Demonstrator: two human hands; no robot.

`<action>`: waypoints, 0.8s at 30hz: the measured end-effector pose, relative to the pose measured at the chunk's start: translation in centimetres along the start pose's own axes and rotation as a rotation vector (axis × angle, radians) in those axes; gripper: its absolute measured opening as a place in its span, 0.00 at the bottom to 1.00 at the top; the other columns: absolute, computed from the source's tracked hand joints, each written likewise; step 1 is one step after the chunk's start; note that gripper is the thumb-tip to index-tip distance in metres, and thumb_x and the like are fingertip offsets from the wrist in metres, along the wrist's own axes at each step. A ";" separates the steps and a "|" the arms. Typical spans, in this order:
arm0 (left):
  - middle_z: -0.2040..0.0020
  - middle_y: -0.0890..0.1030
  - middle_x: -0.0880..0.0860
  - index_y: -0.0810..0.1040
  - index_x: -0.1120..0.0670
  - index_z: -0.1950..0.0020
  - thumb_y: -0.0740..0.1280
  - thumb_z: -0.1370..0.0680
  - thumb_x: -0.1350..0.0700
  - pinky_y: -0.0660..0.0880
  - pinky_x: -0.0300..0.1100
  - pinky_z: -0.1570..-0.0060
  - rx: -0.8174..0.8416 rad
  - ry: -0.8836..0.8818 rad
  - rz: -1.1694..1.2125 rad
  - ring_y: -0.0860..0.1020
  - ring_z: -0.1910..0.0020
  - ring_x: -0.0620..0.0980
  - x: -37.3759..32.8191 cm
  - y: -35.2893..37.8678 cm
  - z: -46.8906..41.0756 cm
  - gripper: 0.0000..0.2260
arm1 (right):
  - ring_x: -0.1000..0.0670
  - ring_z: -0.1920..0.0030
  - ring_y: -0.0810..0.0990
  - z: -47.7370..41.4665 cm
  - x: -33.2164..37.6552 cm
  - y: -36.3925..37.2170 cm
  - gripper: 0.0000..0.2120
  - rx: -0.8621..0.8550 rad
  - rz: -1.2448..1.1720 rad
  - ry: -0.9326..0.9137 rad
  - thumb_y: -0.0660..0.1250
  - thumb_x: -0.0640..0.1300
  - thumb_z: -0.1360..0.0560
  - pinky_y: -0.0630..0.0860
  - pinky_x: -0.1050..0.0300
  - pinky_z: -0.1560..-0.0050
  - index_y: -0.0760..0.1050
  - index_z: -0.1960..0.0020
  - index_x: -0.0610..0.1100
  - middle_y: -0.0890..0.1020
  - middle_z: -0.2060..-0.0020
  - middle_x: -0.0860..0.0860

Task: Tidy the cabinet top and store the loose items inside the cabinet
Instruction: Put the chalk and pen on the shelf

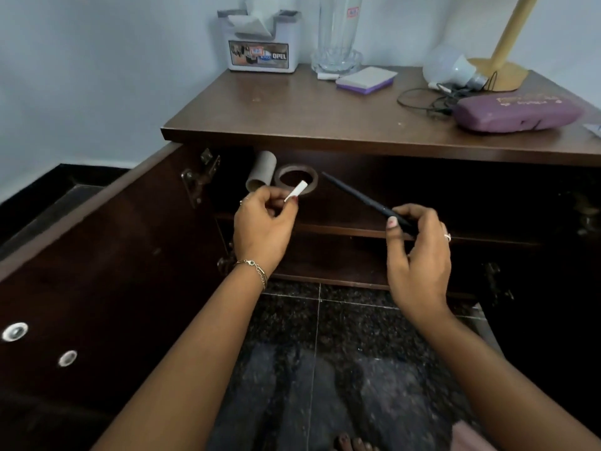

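The brown cabinet (292,125) stands open in front of me. My left hand (263,229) pinches a small white stick (296,191) in front of the upper shelf. My right hand (419,255) holds a long black pen-like stick (357,195) that points up and left into the cabinet. On the upper shelf lie a cardboard tube (261,170) and a brown tape ring (296,179). On the cabinet top rest a purple case (517,112), a white bulb (452,68), a tangled black cable (426,99) and a purple-edged pad (366,80).
A tissue holder (260,43) and a tall glass vase (336,37) stand at the back of the top; a yellow lamp base (507,73) is at the right. The left door (81,255) swings wide open. Dark tiled floor (325,336) lies below.
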State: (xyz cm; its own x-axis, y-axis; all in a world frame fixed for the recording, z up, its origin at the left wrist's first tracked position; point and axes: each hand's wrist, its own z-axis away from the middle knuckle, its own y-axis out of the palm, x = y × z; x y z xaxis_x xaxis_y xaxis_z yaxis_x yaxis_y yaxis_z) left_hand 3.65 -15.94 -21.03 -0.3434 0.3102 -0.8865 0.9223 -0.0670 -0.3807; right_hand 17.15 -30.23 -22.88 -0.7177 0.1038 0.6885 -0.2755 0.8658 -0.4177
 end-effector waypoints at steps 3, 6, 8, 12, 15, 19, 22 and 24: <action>0.66 0.78 0.42 0.81 0.47 0.57 0.70 0.27 0.50 0.72 0.38 0.63 0.042 -0.040 -0.080 0.74 0.68 0.40 1.3 1.1 0.3 0.02 | 0.51 0.48 0.72 0.7 -2.0 0.2 0.06 -0.004 0.061 0.109 0.64 0.46 0.21 0.70 0.49 0.45 0.73 0.46 0.45 0.74 0.53 0.56; 0.64 0.80 0.40 0.81 0.44 0.57 0.69 0.27 0.47 0.75 0.40 0.57 0.090 -0.062 -0.200 0.79 0.57 0.42 1.9 2.2 0.2 0.03 | 0.47 0.43 0.73 0.2 -3.5 0.6 0.08 -0.009 0.128 0.235 0.64 0.48 0.22 0.65 0.46 0.40 0.74 0.46 0.45 0.77 0.50 0.53; 0.61 0.80 0.41 0.81 0.44 0.55 0.69 0.27 0.46 0.77 0.44 0.52 0.111 -0.047 -0.302 0.80 0.52 0.45 2.2 3.0 -0.1 0.04 | 0.47 0.40 0.73 -0.7 -4.2 1.3 0.08 -0.002 0.165 0.275 0.64 0.50 0.22 0.62 0.47 0.39 0.75 0.46 0.47 0.79 0.48 0.52; 0.53 0.83 0.43 0.82 0.45 0.51 0.70 0.27 0.46 0.76 0.47 0.48 0.114 0.034 -0.458 0.80 0.47 0.48 2.1 5.3 -1.4 0.07 | 0.48 0.40 0.73 -3.4 -5.2 2.9 0.09 -0.018 0.218 0.353 0.65 0.52 0.24 0.60 0.50 0.40 0.76 0.45 0.52 0.80 0.49 0.54; 0.50 0.83 0.45 0.81 0.45 0.48 0.70 0.26 0.47 0.74 0.49 0.45 0.110 0.097 -0.530 0.79 0.44 0.49 1.8 7.3 -2.8 0.08 | 0.48 0.40 0.74 -5.5 -5.6 3.6 0.10 -0.024 0.272 0.382 0.67 0.51 0.25 0.61 0.49 0.38 0.75 0.46 0.52 0.79 0.52 0.55; 0.49 0.83 0.46 0.80 0.45 0.48 0.69 0.26 0.47 0.68 0.48 0.46 0.110 0.146 -0.598 0.78 0.44 0.50 1.4 9.6 -4.8 0.09 | 0.49 0.40 0.75 -7.6 -6.0 4.7 0.10 0.024 0.354 0.409 0.67 0.54 0.27 0.60 0.49 0.38 0.76 0.48 0.53 0.81 0.51 0.56; 0.50 0.83 0.47 0.81 0.46 0.49 0.67 0.25 0.45 0.68 0.49 0.49 0.105 0.183 -0.684 0.78 0.45 0.51 1.5 10.7 -6.3 0.09 | 0.48 0.40 0.75 -8.6 -6.4 5.8 0.11 0.060 0.419 0.395 0.67 0.54 0.28 0.61 0.49 0.38 0.77 0.48 0.53 0.82 0.51 0.55; 0.50 0.83 0.49 0.81 0.47 0.50 0.66 0.25 0.44 0.68 0.48 0.49 0.113 0.191 -0.714 0.78 0.46 0.52 1.7 11.3 -7.3 0.09 | 0.48 0.41 0.76 -9.1 -6.7 6.6 0.11 0.084 0.445 0.376 0.67 0.55 0.28 0.61 0.48 0.39 0.78 0.48 0.53 0.82 0.52 0.54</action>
State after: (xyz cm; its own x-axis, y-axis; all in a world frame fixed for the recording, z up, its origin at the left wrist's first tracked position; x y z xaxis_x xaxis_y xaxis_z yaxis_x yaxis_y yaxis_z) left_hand 14.74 -9.23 -24.95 -0.8055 0.4732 -0.3566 0.4594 0.1188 -0.8802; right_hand 25.99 -20.74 -24.82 -0.5044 0.6281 0.5925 -0.0598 0.6591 -0.7497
